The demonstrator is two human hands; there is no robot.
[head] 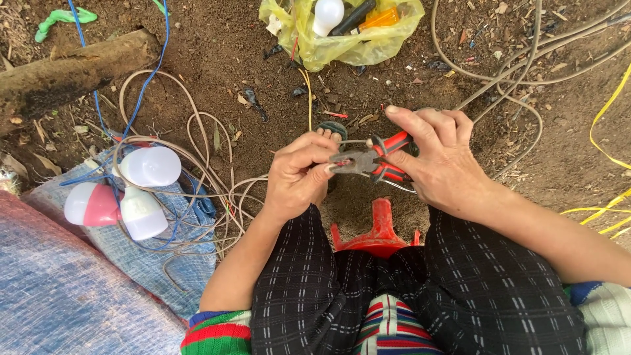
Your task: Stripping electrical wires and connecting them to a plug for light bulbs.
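Right hand is wrapped around the red-handled pliers, and the left hand pinches something tiny right at the tool's nose; can't make out what, the fingers cover it. All this hangs over bare dirt ground between the knees, above a red stool. Tangled wires and three bulbs crowd the left; the yellow bag is cut off at the top edge.

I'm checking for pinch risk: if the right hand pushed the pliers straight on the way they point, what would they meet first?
Probably the left hand: the pliers in the right hand point at its fingertips, which look to be touching the tips.
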